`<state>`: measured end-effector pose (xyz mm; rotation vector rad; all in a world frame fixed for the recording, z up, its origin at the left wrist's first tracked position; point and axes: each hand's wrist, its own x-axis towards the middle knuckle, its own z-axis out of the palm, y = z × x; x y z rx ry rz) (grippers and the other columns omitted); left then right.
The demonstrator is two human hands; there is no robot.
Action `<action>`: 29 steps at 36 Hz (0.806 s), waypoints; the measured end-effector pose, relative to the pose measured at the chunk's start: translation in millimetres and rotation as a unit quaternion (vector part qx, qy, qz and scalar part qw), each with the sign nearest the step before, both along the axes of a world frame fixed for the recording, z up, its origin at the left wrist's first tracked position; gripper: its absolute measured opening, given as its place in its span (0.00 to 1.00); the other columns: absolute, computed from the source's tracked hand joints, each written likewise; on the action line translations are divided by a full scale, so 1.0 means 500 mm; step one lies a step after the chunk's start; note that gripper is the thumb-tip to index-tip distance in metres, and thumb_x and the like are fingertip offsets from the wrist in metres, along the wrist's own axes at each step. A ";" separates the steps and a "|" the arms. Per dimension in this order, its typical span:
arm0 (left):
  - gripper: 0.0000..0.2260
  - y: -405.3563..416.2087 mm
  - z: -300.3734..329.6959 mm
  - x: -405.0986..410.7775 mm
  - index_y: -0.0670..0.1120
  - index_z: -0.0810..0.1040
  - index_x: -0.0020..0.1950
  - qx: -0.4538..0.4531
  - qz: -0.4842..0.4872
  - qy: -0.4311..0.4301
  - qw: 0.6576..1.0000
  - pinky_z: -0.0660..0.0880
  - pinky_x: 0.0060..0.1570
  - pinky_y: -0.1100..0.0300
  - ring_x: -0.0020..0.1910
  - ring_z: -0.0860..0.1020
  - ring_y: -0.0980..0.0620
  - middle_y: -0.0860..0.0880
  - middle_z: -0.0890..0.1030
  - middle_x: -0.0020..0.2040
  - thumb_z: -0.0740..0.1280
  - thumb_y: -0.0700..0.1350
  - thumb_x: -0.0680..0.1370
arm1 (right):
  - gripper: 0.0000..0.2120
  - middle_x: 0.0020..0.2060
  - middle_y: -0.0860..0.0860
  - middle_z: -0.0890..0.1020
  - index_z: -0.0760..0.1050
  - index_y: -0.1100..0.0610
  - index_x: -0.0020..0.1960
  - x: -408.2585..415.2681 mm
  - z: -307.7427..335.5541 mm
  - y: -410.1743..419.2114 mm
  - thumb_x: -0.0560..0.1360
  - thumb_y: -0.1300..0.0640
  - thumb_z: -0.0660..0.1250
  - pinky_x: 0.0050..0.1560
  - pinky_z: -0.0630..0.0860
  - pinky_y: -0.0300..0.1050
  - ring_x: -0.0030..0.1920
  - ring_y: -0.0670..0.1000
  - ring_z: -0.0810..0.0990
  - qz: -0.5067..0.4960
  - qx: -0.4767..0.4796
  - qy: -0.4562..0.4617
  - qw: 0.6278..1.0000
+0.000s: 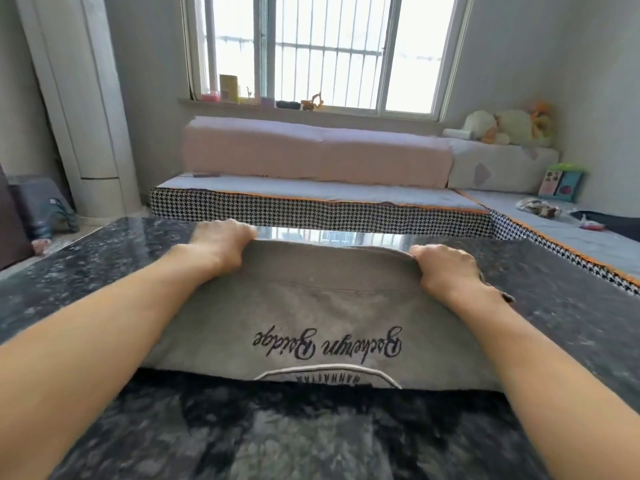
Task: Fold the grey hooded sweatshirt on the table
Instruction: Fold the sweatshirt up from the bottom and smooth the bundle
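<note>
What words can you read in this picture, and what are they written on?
"Brooklyn Bridge" (best guess; black curly script, upside down from this view): on the grey sweatshirt that the left hand and right hand grip at its far edge.
"MANHATTAN" (likely; small letters inside the white badge outline, upside down and partly cut off at the fold): also on the sweatshirt.
Yellow box on the windowsill: too blurred to read.
Colourful toy on the sofa: too small to read.

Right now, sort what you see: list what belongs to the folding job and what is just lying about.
Job:
grey sweatshirt, lying on the dark table
left hand and right hand, each gripping a far corner

Lying about:
plush toys
pink cushion
windowsill items
</note>
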<state>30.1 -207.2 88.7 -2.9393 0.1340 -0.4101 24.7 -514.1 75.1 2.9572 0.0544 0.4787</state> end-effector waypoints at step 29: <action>0.15 0.150 -0.219 0.168 0.58 0.72 0.64 -0.021 0.032 0.115 0.993 0.56 0.69 0.52 0.68 0.68 0.52 0.53 0.73 0.67 0.56 0.55 0.78 | 0.14 0.59 0.52 0.77 0.72 0.50 0.60 0.161 -0.184 -0.042 0.77 0.59 0.56 0.72 0.47 0.60 0.63 0.54 0.70 -0.101 0.036 0.070 0.992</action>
